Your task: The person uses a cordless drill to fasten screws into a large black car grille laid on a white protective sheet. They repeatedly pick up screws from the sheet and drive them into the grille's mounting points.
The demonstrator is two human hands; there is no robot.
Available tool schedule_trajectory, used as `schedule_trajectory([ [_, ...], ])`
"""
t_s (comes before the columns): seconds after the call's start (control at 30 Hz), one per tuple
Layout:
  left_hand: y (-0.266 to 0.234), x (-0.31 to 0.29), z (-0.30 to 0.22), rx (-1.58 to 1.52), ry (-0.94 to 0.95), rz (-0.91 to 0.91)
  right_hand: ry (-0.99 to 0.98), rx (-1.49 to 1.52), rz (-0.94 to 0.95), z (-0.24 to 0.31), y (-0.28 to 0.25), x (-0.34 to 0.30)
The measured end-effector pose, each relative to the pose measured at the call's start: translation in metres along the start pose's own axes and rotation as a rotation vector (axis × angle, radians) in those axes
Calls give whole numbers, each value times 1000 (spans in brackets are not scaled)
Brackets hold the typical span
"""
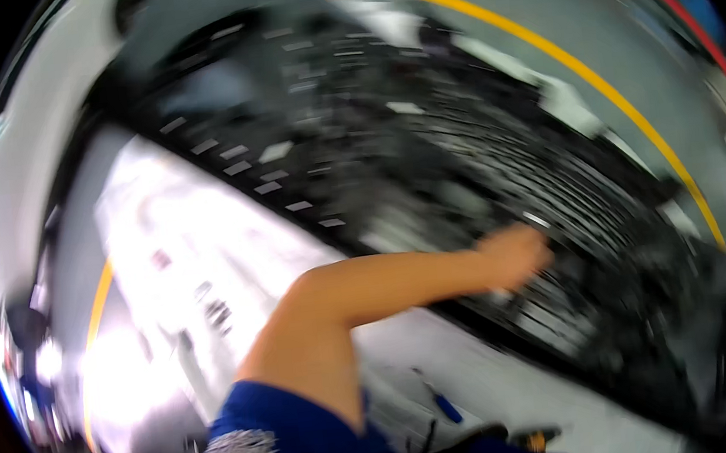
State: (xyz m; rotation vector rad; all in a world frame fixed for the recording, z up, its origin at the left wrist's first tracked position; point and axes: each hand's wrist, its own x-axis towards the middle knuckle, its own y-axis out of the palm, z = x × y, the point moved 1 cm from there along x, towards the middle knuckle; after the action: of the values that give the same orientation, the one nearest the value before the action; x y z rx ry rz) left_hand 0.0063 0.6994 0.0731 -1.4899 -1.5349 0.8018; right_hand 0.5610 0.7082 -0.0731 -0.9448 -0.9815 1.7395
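Note:
My left arm, in a short blue sleeve (270, 445), reaches across to the right, bent at the elbow. At its end my left hand (515, 257) is over a long black ribbed vehicle part (541, 166), near its front edge. The fingers look curled closed, but motion blur hides what they may hold. A small shiny silver piece (537, 220) shows right beside the knuckles. Nothing I can make out for certain is my right hand. A screwdriver with a blue handle (448, 408) lies on a pale surface below the arm.
A white, brightly lit sheet (206, 233) lies along the left of the black part. At the bottom is a black and yellow object (536, 439), too blurred to name. A yellow line (574, 53) curves over the grey floor beyond; a red strip (683, 12) runs farther off.

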Motion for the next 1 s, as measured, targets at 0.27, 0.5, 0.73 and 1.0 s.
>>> schedule_trajectory([
  [0.27,-78,-282,-81,-323,32,-773,-346,25,105,182,48,109],
  [0.5,100,-556,-81,32,-1878,-903,-398,-36,226,218,54,163],
  [0.73,86,-624,14,386,-1888,-647,-450,-73,284,254,64,174],
  [1.0,117,-627,71,584,-1874,-652,-497,-67,294,282,74,180],
])
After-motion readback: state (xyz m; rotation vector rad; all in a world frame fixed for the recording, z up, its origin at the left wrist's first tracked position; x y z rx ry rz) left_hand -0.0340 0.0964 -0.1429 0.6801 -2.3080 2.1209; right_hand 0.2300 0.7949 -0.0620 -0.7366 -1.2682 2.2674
